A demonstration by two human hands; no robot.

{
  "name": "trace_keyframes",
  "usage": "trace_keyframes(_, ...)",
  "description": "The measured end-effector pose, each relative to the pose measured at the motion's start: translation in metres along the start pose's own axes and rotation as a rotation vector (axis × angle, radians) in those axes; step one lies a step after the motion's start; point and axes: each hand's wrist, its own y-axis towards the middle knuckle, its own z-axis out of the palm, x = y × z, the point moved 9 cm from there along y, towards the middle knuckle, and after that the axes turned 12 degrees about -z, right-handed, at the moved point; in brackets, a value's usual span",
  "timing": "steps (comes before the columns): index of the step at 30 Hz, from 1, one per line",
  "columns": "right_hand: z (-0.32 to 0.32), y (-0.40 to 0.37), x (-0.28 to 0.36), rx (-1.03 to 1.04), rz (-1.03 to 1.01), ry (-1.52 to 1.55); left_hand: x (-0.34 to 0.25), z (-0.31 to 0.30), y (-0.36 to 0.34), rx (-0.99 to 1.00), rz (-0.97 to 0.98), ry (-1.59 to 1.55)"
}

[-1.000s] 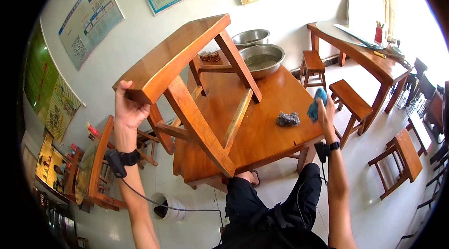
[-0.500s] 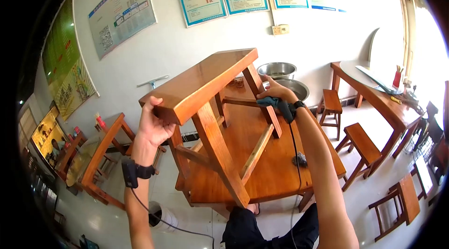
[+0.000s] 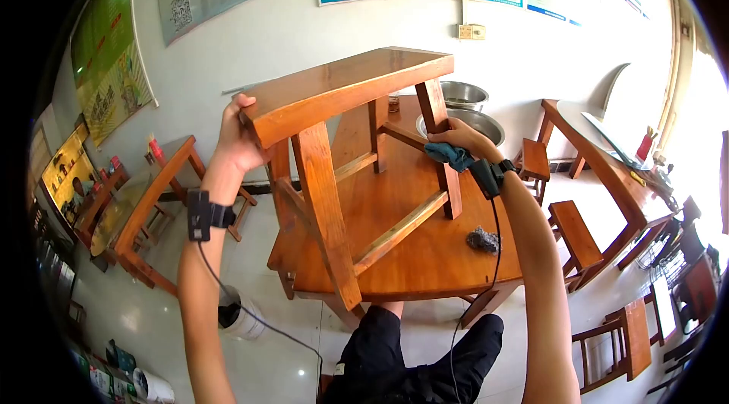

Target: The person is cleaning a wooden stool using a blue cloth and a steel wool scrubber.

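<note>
A wooden stool (image 3: 349, 83) is held up in front of me, seat on top and tilted, over a brown wooden table (image 3: 410, 267). My left hand (image 3: 239, 137) grips the left end of its seat. With a dark teal cloth (image 3: 448, 155) in it, my right hand (image 3: 465, 140) is closed at the stool's right leg. The cloth lies against the leg; the fingers are partly hidden. A grey scouring pad (image 3: 483, 240) rests on the table to the right of the stool.
Metal basins (image 3: 478, 127) stand at the table's back. Other stools (image 3: 575, 235) and a side table (image 3: 607, 153) are on the right. A wooden frame (image 3: 156, 195) and a white bucket (image 3: 244, 320) are on the left. Cables hang from both wrists.
The stool has turned so more of its side faces me, and its seat is higher in view. Its left end and my left hand have risen. The view has tipped down.
</note>
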Motion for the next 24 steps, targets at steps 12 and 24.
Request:
trace_keyframes(12,-0.013,-0.048,0.018,-0.201,-0.077,-0.261,-0.012,-0.039,0.068,-0.062,-0.062,-0.001)
trace_keyframes(24,-0.02,-0.082,0.026,-0.271,0.0,-0.46,-0.018,-0.054,0.128,-0.091,-0.059,-0.022)
